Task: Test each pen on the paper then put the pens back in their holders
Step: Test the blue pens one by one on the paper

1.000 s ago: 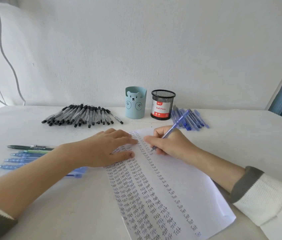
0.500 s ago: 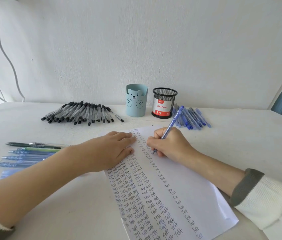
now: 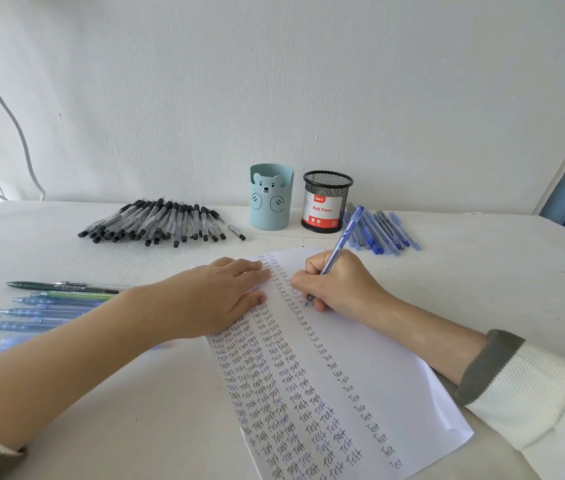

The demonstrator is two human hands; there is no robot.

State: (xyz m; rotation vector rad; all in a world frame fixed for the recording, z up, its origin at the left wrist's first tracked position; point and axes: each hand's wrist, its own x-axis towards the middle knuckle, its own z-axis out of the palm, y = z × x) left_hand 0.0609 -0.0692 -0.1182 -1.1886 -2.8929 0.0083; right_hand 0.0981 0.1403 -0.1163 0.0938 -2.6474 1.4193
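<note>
Pen: blue pen (image 3: 343,237) pinched in the curled fingers of the right hand (image 3: 339,284), nib down on the far part of the paper (image 3: 378,358).
Change: over the last second the barrel has swung more upright while the hand has hardly shifted; probably a word in mid-stroke.
Left hand (image 3: 218,299): flat with fingers straight, pressing the paper as before.
Holders: bear cup (image 3: 270,199) and mesh cup (image 3: 326,202) stand far centre, no pens showing above their rims.
Meaning: testing is still under way; black pens (image 3: 163,223) lie far left and blue pens (image 3: 381,233) far right, so returning them looks barely begun.
</note>
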